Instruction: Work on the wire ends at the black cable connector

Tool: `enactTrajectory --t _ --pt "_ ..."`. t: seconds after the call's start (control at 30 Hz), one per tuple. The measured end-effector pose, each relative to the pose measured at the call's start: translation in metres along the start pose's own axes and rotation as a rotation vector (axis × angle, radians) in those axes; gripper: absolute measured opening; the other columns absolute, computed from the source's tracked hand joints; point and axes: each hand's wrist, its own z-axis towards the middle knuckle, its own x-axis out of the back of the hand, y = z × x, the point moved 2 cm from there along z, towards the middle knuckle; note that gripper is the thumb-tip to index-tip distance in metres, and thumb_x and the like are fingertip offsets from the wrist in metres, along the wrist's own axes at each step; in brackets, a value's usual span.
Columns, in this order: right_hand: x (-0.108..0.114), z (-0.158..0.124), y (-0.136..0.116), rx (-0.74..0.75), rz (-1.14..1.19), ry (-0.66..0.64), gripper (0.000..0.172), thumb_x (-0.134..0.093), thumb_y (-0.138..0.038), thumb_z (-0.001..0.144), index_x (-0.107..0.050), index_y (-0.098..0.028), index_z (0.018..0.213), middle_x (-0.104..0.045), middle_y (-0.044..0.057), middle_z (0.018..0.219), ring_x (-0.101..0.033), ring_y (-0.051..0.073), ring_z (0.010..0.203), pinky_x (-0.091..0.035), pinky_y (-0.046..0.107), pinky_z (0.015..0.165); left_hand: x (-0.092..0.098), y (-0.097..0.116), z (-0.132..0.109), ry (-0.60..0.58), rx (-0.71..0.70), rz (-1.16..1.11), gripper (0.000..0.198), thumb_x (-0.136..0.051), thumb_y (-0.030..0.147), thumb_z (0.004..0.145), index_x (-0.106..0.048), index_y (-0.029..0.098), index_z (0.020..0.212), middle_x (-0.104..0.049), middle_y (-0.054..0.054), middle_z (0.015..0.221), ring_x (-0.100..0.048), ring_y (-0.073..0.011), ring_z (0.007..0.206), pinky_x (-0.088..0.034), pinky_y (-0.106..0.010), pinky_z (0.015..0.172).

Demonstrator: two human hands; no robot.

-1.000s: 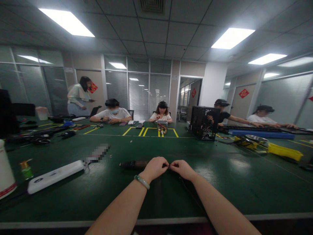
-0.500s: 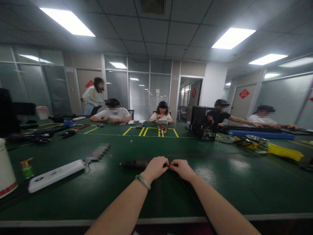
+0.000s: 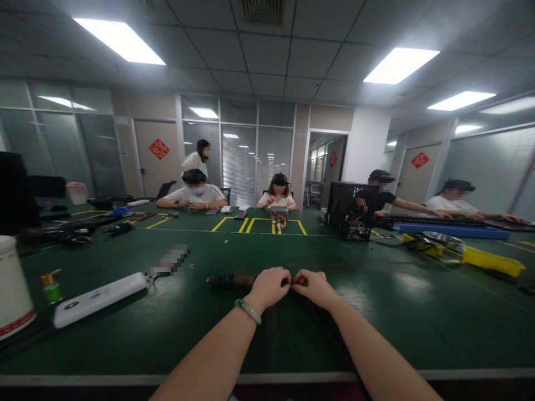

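Observation:
My left hand, with a pale green bangle at the wrist, and my right hand meet fingertip to fingertip just above the green table. Both are closed in a pinch. Whatever lies between the fingertips is too small or too hidden to make out. A dark, cylindrical tool that looks like an electric screwdriver lies on the table, its narrow tip pointing left. Its right end is hidden behind my left hand. A thin black cord runs toward the front edge beside my right forearm.
To the left are a white power strip, a green pump bottle and a white container. A black computer case stands at the back right, near yellow trays. Several people work across the table.
My hands stay pinched together in nearly the same place. The whole view shifts slightly. In the background, the standing person has moved right, behind a seated person.

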Motion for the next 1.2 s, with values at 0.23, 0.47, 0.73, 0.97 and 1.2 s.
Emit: enactTrajectory --t 0.23,0.47,0.73,0.97,1.2 --pt "0.003 0.001 0.0 0.023 0.009 -0.035 0.017 -0.06 -0.039 0.078 -0.069 -0.025 0.08 -0.069 -0.003 0.075 -0.061 0.016 0.073 -0.034 0.031 0.082 -0.001 -0.002 0.0 0.011 0.006 -0.03 0.013 -0.051 0.031 0.083 -0.061 0.024 0.087 -0.061 0.0 0.091 -0.055 -0.0167 0.087 -0.04 -0.029 0.076" --pt "-0.009 0.004 0.01 -0.048 0.116 -0.02 0.022 -0.057 -0.037 0.079 -0.07 -0.02 0.083 -0.07 0.002 0.078 -0.06 0.016 0.072 -0.039 0.025 0.064 -0.003 -0.003 0.001 0.011 0.009 -0.024 0.014 -0.054 0.032 0.081 -0.059 0.024 0.09 -0.061 -0.001 0.092 -0.055 -0.0174 0.089 -0.04 -0.029 0.081" --pt "-0.014 0.007 0.014 -0.029 0.186 -0.059 0.018 -0.059 -0.033 0.077 -0.07 -0.018 0.081 -0.068 0.002 0.074 -0.059 0.015 0.068 -0.04 0.023 0.062 0.003 -0.001 -0.002 -0.012 0.018 -0.03 0.014 -0.057 0.029 0.079 -0.058 0.022 0.092 -0.061 -0.002 0.094 -0.056 -0.0174 0.09 -0.041 -0.029 0.081" --pt "-0.013 0.006 0.013 -0.032 0.196 -0.074 0.019 -0.058 -0.033 0.078 -0.07 -0.019 0.082 -0.069 0.002 0.076 -0.06 0.016 0.07 -0.041 0.024 0.063 0.003 0.001 -0.002 -0.017 0.006 -0.008 0.012 -0.054 0.026 0.08 -0.058 0.022 0.091 -0.061 -0.003 0.095 -0.056 -0.0174 0.09 -0.041 -0.029 0.08" --pt "-0.011 0.004 0.01 -0.038 0.183 -0.077 0.021 -0.057 -0.034 0.079 -0.07 -0.018 0.083 -0.069 0.003 0.078 -0.061 0.017 0.072 -0.042 0.024 0.065 0.004 0.001 -0.003 -0.003 0.009 -0.007 0.015 -0.055 0.027 0.08 -0.057 0.021 0.093 -0.06 -0.003 0.097 -0.056 -0.0175 0.09 -0.041 -0.03 0.08"
